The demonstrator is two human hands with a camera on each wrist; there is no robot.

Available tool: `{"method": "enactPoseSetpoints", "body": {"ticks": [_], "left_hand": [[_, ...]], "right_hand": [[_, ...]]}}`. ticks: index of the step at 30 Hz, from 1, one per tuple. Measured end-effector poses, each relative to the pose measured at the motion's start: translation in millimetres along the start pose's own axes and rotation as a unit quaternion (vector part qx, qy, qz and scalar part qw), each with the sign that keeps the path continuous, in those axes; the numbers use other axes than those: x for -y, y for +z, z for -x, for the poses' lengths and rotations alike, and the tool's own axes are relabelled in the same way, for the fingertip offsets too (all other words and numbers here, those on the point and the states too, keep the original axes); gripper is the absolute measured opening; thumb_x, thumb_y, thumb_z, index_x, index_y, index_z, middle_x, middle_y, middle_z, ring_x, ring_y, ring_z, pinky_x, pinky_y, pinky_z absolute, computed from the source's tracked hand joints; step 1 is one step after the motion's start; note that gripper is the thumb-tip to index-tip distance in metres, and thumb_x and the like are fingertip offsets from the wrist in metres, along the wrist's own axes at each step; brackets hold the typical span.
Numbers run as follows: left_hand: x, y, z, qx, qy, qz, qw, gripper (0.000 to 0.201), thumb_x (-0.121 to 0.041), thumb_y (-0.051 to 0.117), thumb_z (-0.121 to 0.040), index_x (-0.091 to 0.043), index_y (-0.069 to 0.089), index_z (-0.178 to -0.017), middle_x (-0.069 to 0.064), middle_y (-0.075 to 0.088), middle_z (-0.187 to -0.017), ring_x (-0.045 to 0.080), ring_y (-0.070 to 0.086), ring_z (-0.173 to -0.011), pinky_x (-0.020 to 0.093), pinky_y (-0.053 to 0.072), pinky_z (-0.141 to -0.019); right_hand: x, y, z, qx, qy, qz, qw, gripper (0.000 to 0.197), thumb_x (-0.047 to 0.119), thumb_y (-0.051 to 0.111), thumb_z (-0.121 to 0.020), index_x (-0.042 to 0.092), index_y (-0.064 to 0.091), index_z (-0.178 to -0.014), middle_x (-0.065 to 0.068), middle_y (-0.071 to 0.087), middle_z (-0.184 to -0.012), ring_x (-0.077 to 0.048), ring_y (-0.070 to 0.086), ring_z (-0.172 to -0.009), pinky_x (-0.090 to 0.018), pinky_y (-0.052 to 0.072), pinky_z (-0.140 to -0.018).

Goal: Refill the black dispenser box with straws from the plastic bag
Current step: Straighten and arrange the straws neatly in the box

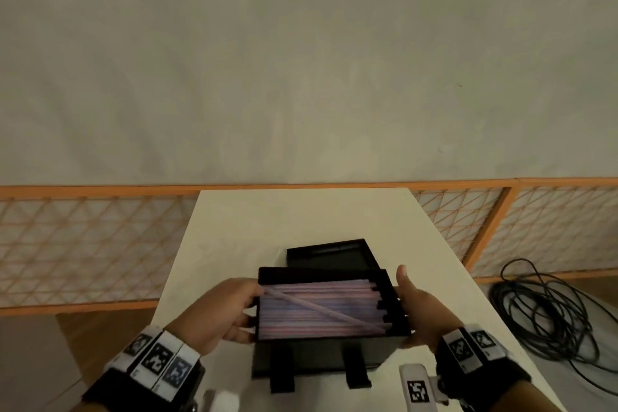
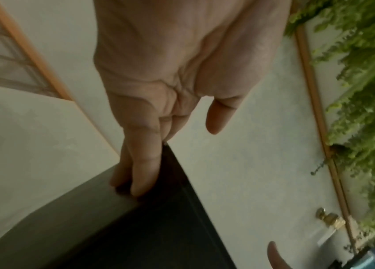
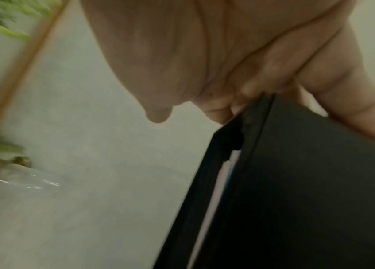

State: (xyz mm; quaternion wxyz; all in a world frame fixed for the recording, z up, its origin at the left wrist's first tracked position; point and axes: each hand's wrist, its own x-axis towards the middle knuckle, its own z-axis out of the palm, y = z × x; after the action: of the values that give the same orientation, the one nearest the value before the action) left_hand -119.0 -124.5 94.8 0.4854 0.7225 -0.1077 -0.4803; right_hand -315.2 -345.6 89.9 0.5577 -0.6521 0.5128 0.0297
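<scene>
Straws (image 1: 317, 308) in pink and bluish tones fill the black dispenser box (image 1: 329, 354), which sits on the white table (image 1: 301, 217) close to its near edge; most lie flat and parallel, and one lies slanted across the top of the pile. Your left hand (image 1: 220, 311) holds the box's left wall, and in the left wrist view its fingers (image 2: 145, 163) lie straight along the black edge. Your right hand (image 1: 419, 308) holds the right wall, its grip curled round the box's corner with the thumb pointing up. Just behind the box, toward the table's far edge, lies a black lid (image 1: 329, 252), hollow side up. A coil of black cable (image 1: 548, 311) lies on the floor past the table's right edge.
</scene>
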Motion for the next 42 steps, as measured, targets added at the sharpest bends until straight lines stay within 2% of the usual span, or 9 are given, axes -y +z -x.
{"method": "enactPoseSetpoints", "body": {"ticks": [3, 7, 13, 16, 20, 24, 36, 38, 42], "left_hand": [[-6, 1, 4, -0.023, 0.0, -0.019, 1.0, 0.025, -0.021, 0.05, -0.091, -0.015, 0.073, -0.099, 0.009, 0.069, -0.094, 0.024, 0.064, -0.075, 0.031, 0.057, -0.065], [-3, -3, 7, -0.032, 0.02, -0.002, 0.999, 0.036, -0.012, 0.048, -0.092, -0.032, 0.077, -0.082, 0.001, 0.073, -0.082, 0.02, 0.066, -0.074, 0.031, 0.056, -0.066], [11, 14, 2, -0.054, 0.035, 0.019, 0.998, 0.03, -0.011, 0.052, -0.091, -0.032, 0.062, -0.111, 0.004, 0.072, -0.105, 0.022, 0.07, -0.095, 0.034, 0.059, -0.07], [22, 15, -1, -0.059, 0.007, 0.04, 0.997, 0.034, -0.007, 0.051, -0.089, -0.026, 0.06, -0.116, 0.008, 0.071, -0.103, 0.024, 0.068, -0.094, 0.032, 0.055, -0.068], [20, 12, -4, -0.059, 0.018, 0.055, 0.997, 0.032, -0.006, 0.051, -0.089, -0.025, 0.06, -0.114, 0.013, 0.07, -0.109, 0.025, 0.068, -0.092, 0.034, 0.056, -0.071], [14, 13, -4, -0.058, 0.027, 0.043, 0.997, 0.034, -0.014, 0.056, -0.078, -0.023, 0.061, -0.11, 0.01, 0.07, -0.098, 0.024, 0.067, -0.085, 0.033, 0.055, -0.068], [11, 6, -12, -0.066, 0.031, 0.047, 0.996, 0.034, -0.007, 0.04, -0.091, -0.023, 0.061, -0.112, 0.009, 0.07, -0.11, 0.029, 0.069, -0.098, 0.037, 0.058, -0.071], [15, 4, -13, -0.067, 0.034, 0.056, 0.996, 0.035, -0.008, 0.039, -0.091, -0.026, 0.063, -0.11, 0.007, 0.071, -0.108, 0.028, 0.07, -0.094, 0.035, 0.058, -0.066], [19, 10, -17, -0.048, -0.018, 0.041, 0.998, 0.03, -0.015, 0.046, -0.091, -0.011, 0.064, -0.115, 0.017, 0.066, -0.11, 0.03, 0.064, -0.083, 0.035, 0.055, -0.066]], "right_hand": [[-11, 6, -10, 0.005, 0.029, -0.013, 0.999, 0.1, 0.085, 0.017, -0.058, 0.02, 0.058, -0.122, -0.01, 0.067, -0.112, -0.03, 0.063, -0.102, -0.044, 0.058, -0.078], [-10, 8, -5, -0.023, 0.01, -0.063, 0.998, 0.064, 0.072, 0.017, -0.085, 0.029, 0.059, -0.105, -0.007, 0.067, -0.107, -0.027, 0.062, -0.099, -0.035, 0.05, -0.07], [-12, 18, -2, -0.043, -0.063, -0.074, 0.994, 0.044, 0.057, 0.021, -0.095, 0.032, 0.057, -0.093, 0.006, 0.064, -0.088, -0.01, 0.061, -0.078, -0.02, 0.049, -0.053], [-17, 16, -8, -0.044, -0.048, -0.065, 0.996, 0.047, 0.064, 0.02, -0.091, 0.031, 0.054, -0.094, 0.007, 0.061, -0.087, -0.013, 0.059, -0.081, -0.034, 0.05, -0.073], [-6, 13, -6, -0.056, -0.065, -0.102, 0.991, 0.043, 0.054, 0.021, -0.097, 0.031, 0.053, -0.081, 0.008, 0.059, -0.078, -0.009, 0.056, -0.073, -0.027, 0.044, -0.062], [-8, 14, -12, -0.043, -0.051, -0.086, 0.994, 0.048, 0.061, 0.018, -0.093, 0.03, 0.055, -0.09, 0.004, 0.061, -0.084, -0.015, 0.058, -0.078, -0.032, 0.046, -0.065], [0, 1, -17, -0.029, -0.059, -0.097, 0.993, 0.072, 0.077, 0.017, -0.078, 0.028, 0.056, -0.113, -0.005, 0.065, -0.111, -0.027, 0.062, -0.102, -0.035, 0.049, -0.071], [-2, 0, -18, -0.035, -0.062, -0.089, 0.994, 0.078, 0.082, 0.019, -0.069, 0.03, 0.055, -0.115, -0.004, 0.065, -0.11, -0.026, 0.062, -0.102, -0.037, 0.049, -0.074], [-3, 7, -16, 0.005, -0.012, -0.011, 1.0, 0.083, 0.078, 0.014, -0.078, 0.021, 0.058, -0.119, -0.002, 0.065, -0.101, -0.025, 0.061, -0.095, -0.041, 0.052, -0.08]]}}
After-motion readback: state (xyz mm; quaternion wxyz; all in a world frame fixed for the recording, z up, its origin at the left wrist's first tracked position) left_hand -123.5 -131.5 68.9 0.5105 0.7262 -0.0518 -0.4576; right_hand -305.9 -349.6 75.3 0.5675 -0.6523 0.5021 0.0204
